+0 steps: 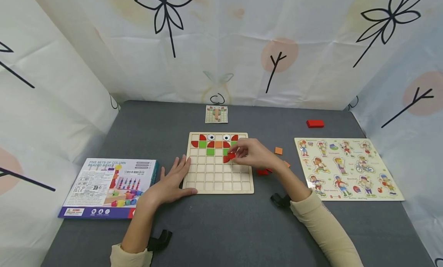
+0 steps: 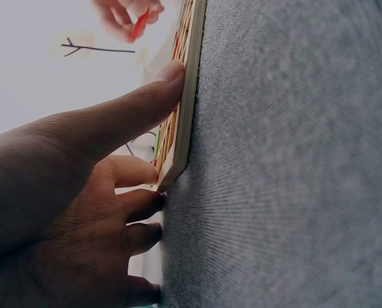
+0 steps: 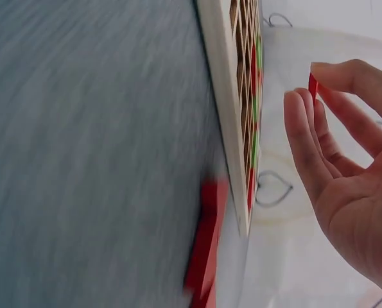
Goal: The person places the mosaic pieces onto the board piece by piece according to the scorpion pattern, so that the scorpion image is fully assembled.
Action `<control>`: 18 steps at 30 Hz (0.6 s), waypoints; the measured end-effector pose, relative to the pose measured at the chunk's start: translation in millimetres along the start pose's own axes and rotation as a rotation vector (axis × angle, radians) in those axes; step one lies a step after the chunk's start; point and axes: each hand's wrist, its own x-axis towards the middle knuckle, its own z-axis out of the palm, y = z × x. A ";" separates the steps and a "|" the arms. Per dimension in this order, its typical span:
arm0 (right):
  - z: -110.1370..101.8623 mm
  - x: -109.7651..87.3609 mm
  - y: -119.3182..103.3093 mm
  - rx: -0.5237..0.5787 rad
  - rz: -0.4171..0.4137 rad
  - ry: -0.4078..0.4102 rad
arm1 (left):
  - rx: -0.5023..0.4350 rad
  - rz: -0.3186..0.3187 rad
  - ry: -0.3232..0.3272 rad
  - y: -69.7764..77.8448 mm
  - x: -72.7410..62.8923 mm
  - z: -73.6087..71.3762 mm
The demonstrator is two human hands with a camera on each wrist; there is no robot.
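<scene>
A wooden grid board (image 1: 218, 178) lies flat on the dark table, its upper rows partly filled with red, green and orange pieces and two eye pieces. My left hand (image 1: 170, 184) rests at the board's left edge, fingers spread; in the left wrist view the thumb (image 2: 139, 109) lies along the front rim. Over the board's right side my right hand (image 1: 250, 153) pinches a small red piece (image 3: 313, 87) between thumb and fingertips. Several loose red pieces (image 1: 263, 171) lie beside the board, under the right forearm, with an orange square (image 1: 278, 151) farther back.
Behind the board stands a small pattern card (image 1: 216, 114). A beaded-column box (image 1: 107, 186) lies at the left, and a board with printed children figures (image 1: 346, 169) at the right. A red block (image 1: 315, 123) sits at the back right. Patterned cloth walls surround the table.
</scene>
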 end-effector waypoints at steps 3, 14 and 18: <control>7.3 10.3 -2.8 0.017 0.004 -0.007 | 0.010 -0.008 -0.003 0.1 0.7 -0.2; 31.7 46.3 -23.5 -0.099 -0.021 -0.062 | 0.021 -0.007 -0.002 -1.5 2.5 -0.9; 38.6 56.2 -29.7 -0.171 -0.016 -0.100 | 0.018 -0.003 0.001 -1.7 2.5 -1.5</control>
